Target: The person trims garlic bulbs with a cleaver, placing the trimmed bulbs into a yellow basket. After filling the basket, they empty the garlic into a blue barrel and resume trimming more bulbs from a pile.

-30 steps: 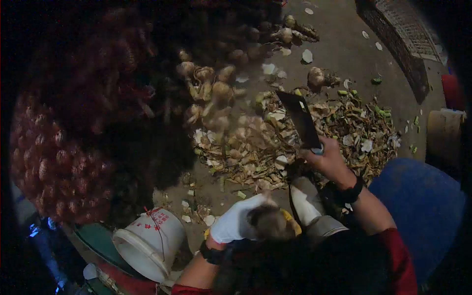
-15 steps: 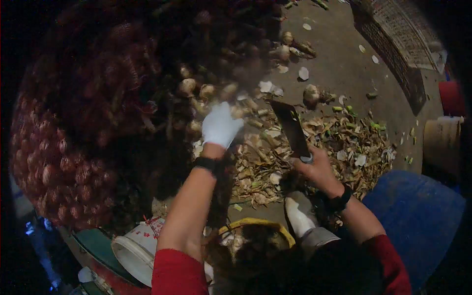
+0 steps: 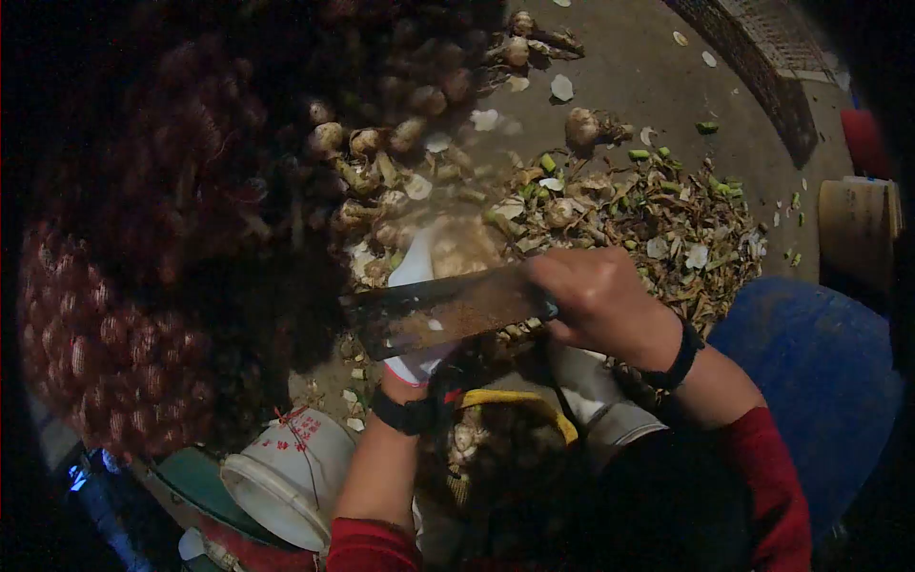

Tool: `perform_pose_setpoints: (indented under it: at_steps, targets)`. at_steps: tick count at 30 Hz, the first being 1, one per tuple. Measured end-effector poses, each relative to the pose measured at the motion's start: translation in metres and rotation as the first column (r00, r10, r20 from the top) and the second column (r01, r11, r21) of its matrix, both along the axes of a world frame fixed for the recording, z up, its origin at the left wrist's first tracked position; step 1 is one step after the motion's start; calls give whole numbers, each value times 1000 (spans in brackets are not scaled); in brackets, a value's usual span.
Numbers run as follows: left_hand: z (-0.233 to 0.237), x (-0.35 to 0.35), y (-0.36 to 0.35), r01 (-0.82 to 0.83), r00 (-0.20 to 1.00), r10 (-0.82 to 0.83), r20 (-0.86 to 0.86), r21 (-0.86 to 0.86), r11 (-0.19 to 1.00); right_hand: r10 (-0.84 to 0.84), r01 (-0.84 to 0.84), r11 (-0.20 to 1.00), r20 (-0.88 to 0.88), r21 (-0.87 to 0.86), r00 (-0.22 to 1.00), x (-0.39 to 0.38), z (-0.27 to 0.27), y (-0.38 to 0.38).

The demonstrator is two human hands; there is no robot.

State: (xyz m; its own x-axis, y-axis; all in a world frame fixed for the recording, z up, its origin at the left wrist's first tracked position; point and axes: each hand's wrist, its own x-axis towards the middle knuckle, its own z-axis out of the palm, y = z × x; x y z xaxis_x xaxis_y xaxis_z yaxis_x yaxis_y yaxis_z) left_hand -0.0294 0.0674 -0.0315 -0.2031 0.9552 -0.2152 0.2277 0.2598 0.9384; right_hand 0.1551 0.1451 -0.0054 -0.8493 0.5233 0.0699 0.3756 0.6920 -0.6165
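Note:
My right hand (image 3: 600, 300) is closed round the handle of a cleaver (image 3: 448, 307), whose broad blade points left across the space over my left hand. Gloved in white, my left hand (image 3: 416, 270) is mostly behind the blade. A large pale garlic bulb (image 3: 464, 246) shows just beyond the blade, blurred, at the gloved fingers. How the fingers lie on it is partly hidden. Garlic bulbs with stalks (image 3: 365, 143) lie on the pile ahead of my left hand.
Trimmed stalks and peelings (image 3: 696, 253) heap at the right. Net sacks of bulbs (image 3: 114, 353) stand left. A white bucket (image 3: 286, 467), a yellow-rimmed container (image 3: 519, 397) and a blue barrel (image 3: 810, 372) are near me. A wire crate (image 3: 762, 48) stands at the upper right.
My left hand has drawn back toward me, and a large bulb now shows at it. The cleaver has swung from pointing away to lying crosswise above my left hand. The view has shifted slightly.

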Motion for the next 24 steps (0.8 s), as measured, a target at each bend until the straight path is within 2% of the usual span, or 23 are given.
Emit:
perform_pose_setpoints:
  at_steps: [4,10,12,13,15,16,18,19,21,22,23,24]
  targets:
    - [9,3,1,-1,997,6,-83,57,998,-2,4,1000,-57,31,998,-2,0,-3]
    - [13,6,1,8,972,13,-235,86,996,43,-43,999,-9,11,999,-4,2,-2]
    - [16,11,0,-97,977,87,-194,-42,994,40,-37,999,-107,26,993,-5,-4,-2]
    - [16,12,-2,-96,977,86,-194,-42,995,38,-36,999,-107,25,993,-4,-7,-1]
    - [13,11,-6,-185,974,193,117,-72,980,41,-35,997,-91,61,995,-3,-13,3]
    - [12,11,-7,-185,974,193,116,-73,980,41,-35,998,-91,60,995,-4,-17,4]
    - [6,11,-9,-212,972,205,111,52,976,29,-17,998,-200,64,979,-5,-30,4]
    - [0,10,-14,-207,973,201,114,45,977,24,-12,998,-196,58,980,-4,-37,3]
    - [-9,6,-18,-128,987,140,-73,149,980,45,-40,999,-223,26,974,2,-57,12]
    - [-3,9,-21,-151,958,177,-227,127,980,46,-40,999,-224,30,973,9,-72,19]
    - [12,16,-23,-171,905,201,-374,111,979,-96,97,995,-111,-2,989,23,-91,27]
    - [35,20,-25,-84,969,118,-217,162,983,-239,240,970,12,-26,971,30,-91,31]
